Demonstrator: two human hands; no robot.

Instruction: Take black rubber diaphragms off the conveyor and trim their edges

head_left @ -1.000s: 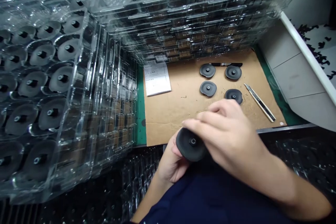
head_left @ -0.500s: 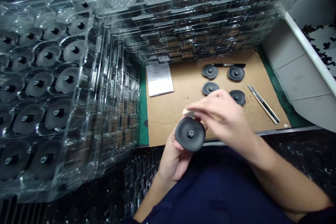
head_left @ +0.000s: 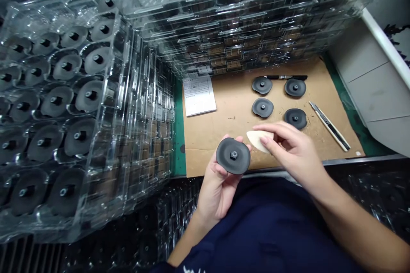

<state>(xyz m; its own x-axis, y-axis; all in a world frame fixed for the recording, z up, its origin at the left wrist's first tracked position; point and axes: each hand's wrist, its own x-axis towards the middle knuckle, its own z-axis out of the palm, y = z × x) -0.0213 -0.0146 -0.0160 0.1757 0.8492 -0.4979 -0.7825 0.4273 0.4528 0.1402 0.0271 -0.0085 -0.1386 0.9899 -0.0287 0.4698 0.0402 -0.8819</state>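
Observation:
My left hand [head_left: 219,187] grips a dark grey, rounded disc [head_left: 238,164] by its edge, its hollow face and central hex stud turned up toward me. Pinched between the thumb and fingers of my right hand [head_left: 293,147] is a flat, cream-coloured pad [head_left: 258,140] with a pointed tip. The pad is just right of the disc and apart from it. Beyond my hands, several similar discs lie on the cardboard, among them one [head_left: 262,107] at the near left and one [head_left: 295,118] beside my right hand.
A cardboard sheet [head_left: 205,140] covers the green bench top. On it lie a paper slip [head_left: 200,98], a black pen [head_left: 282,77] and a utility knife [head_left: 329,126]. Tall stacks of clear plastic trays [head_left: 128,106] stand left and behind, the left one holding discs. A white panel [head_left: 374,81] bounds the right.
My right hand has drawn the pad away from the disc's upper edge, to the right. The disc is tilted slightly differently in my left hand. The whole view has shifted slightly.

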